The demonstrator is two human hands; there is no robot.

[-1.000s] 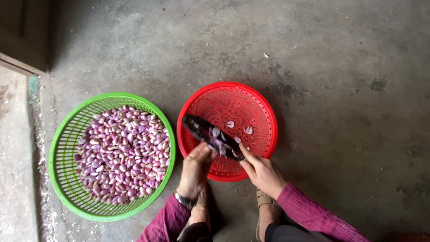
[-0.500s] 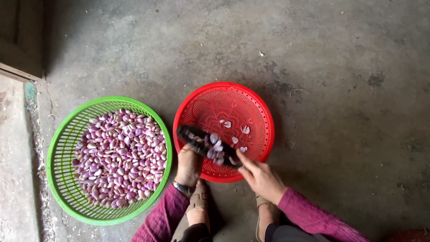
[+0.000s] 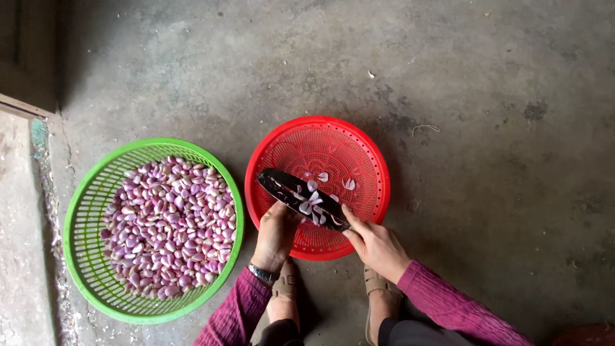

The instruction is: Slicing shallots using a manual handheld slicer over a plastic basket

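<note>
Blade (image 3: 302,199), dark and long, lies slantwise over the red basket (image 3: 378,192) with peel scraps on it, right hand (image 3: 375,242) clenched on its near end, left hand (image 3: 277,232) closed under it; keep it tilted over the basket, away from the shallots (image 3: 170,224)

Well to the left of the fingers (image 3: 355,221): a round green basket (image 3: 86,211) full of purple and white shallots (image 3: 170,224). All around, past the fingers: grey concrete floor (image 3: 487,96) with cracks and small white bits. Just below the fingers: two tan sandals (image 3: 375,282).
</note>
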